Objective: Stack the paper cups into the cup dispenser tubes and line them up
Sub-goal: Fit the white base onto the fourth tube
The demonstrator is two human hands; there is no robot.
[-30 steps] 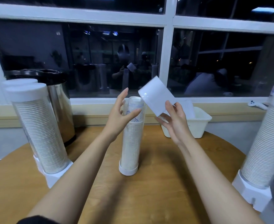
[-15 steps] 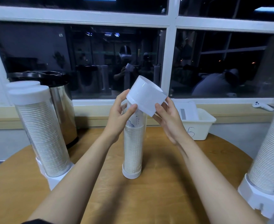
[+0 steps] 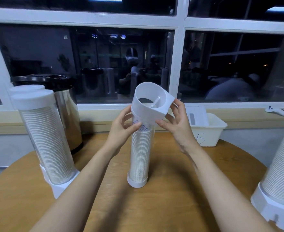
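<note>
Head view: both hands, left hand [image 3: 124,129] and right hand [image 3: 176,124], hold the white base cap [image 3: 152,104] tilted over the filled centre tube [image 3: 140,153]; capping remains, while the left dispenser [image 3: 44,136] stands finished.

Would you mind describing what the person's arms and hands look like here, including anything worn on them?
Both forearms are bare from the bottom edge of the picture up to the wrists; no sleeve shows at this moment. The left hand and right hand carry no gloves, and no rings, watch or bracelet can be seen. The fingernails look short and unpainted. No markings show on either arm.
</note>
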